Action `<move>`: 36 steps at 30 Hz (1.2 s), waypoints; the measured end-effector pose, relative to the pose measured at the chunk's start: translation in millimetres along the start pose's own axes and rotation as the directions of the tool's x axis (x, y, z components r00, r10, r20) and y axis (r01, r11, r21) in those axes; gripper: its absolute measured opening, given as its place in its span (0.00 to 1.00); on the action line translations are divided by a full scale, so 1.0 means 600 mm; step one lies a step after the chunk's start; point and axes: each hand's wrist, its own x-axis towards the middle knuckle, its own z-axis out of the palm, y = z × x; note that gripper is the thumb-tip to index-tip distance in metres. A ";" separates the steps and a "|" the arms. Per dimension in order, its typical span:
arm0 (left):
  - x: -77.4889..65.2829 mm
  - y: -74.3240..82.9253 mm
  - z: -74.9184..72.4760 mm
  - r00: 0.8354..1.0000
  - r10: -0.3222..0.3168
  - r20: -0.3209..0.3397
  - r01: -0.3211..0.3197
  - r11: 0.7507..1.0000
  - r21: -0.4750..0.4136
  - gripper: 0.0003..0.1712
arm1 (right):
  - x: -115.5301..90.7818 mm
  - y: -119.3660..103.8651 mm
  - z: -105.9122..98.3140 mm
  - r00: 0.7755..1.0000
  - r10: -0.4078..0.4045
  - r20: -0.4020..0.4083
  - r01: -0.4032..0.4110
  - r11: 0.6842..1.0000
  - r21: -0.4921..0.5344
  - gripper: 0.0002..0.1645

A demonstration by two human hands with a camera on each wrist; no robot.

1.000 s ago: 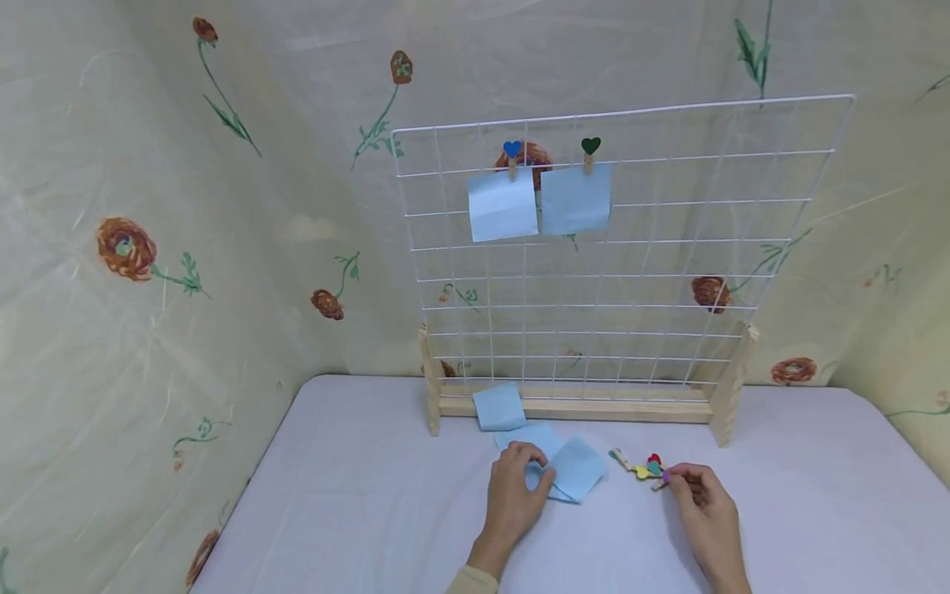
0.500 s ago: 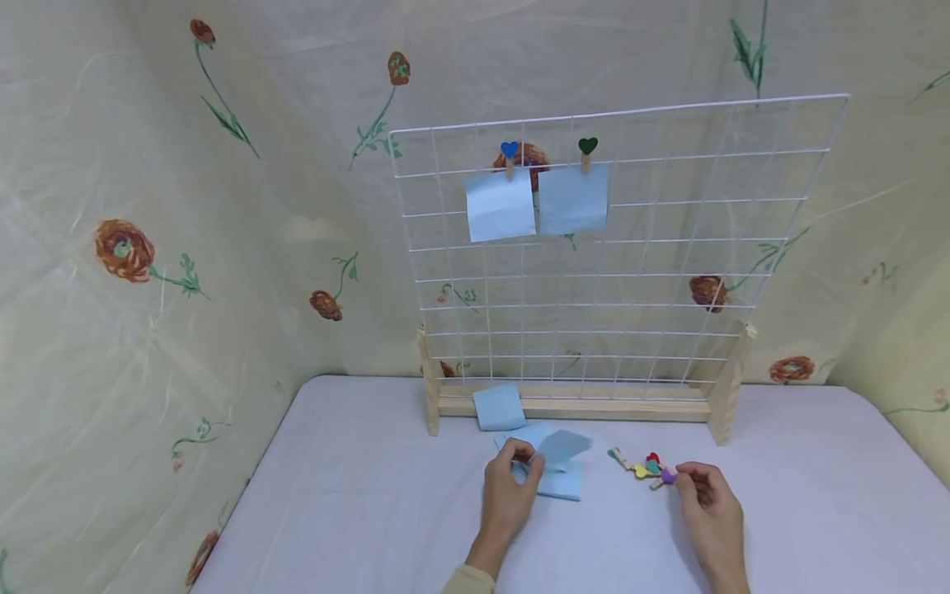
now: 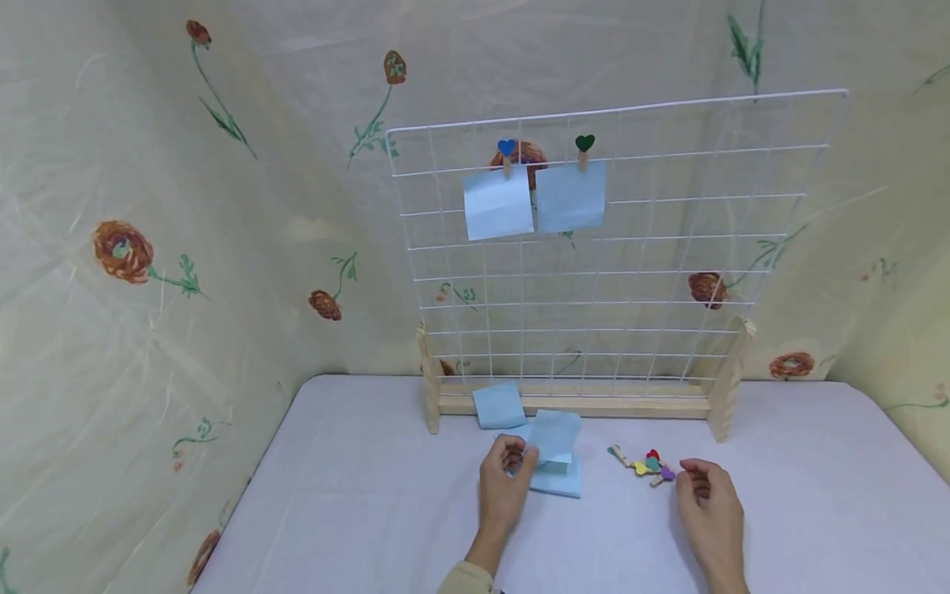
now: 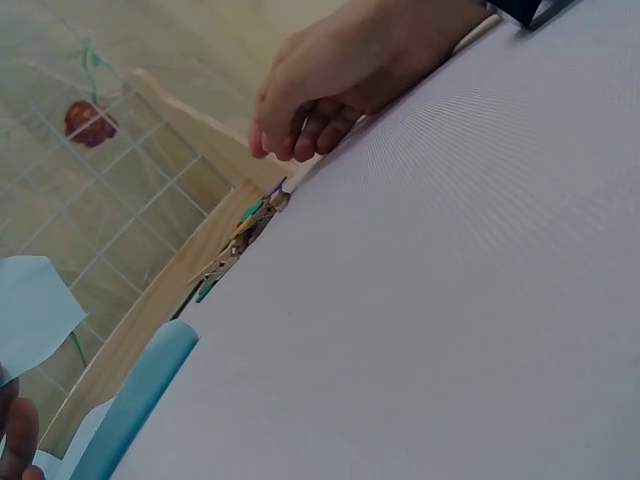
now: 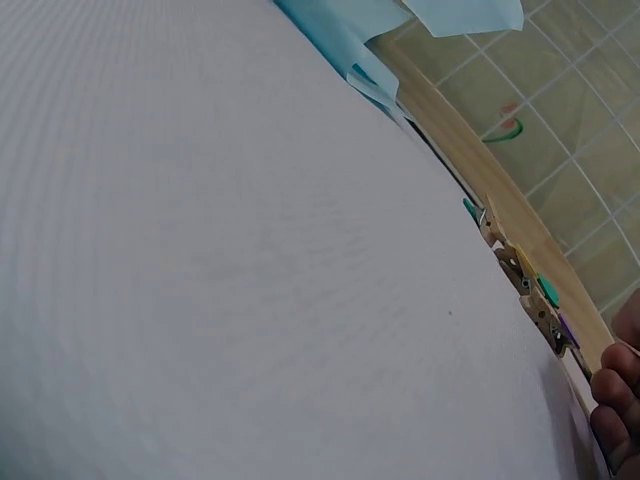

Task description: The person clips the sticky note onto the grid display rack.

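Note:
My left hand [image 3: 505, 487] pinches a light-blue paper note [image 3: 555, 435] by its edge, raised above the stack of blue notes [image 3: 558, 482] on the table. In the left wrist view, this note [image 4: 35, 315] stands up from my fingertips. My right hand [image 3: 712, 516] hovers just right of a small cluster of wooden clothespins [image 3: 646, 468] with coloured hearts. Its fingers are loosely curled, with nothing visible between them in the left wrist view. The purple heart [image 3: 667, 474] lies nearest to those fingertips.
A white wire grid [image 3: 646, 239] in a wooden stand [image 3: 616, 406] rises behind the hands. Two blue notes hang near its top, under a blue-heart clothespin [image 3: 507, 150] and a green-heart clothespin [image 3: 584, 148]. Another blue note [image 3: 500, 405] leans against the stand's base.
My left hand has lifted one note off the stack, turning it upright toward the grid. My right hand has drawn slightly away to the right from the purple-heart clothespin.

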 end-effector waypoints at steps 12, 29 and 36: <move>-0.007 0.029 -0.004 1.000 -0.016 0.003 0.016 0.999 -0.041 0.08 | 0.002 -0.005 0.000 0.991 -0.067 0.119 0.081 0.989 -0.124 0.16; -0.011 0.053 -0.010 0.996 -0.081 0.030 0.083 0.994 -0.076 0.08 | 0.001 -0.002 0.003 0.976 -0.127 0.178 0.156 0.975 -0.160 0.23; -0.010 0.050 -0.008 0.995 -0.090 0.029 0.092 0.994 -0.052 0.08 | 0.001 -0.002 0.005 0.973 -0.138 0.184 0.171 0.970 -0.173 0.20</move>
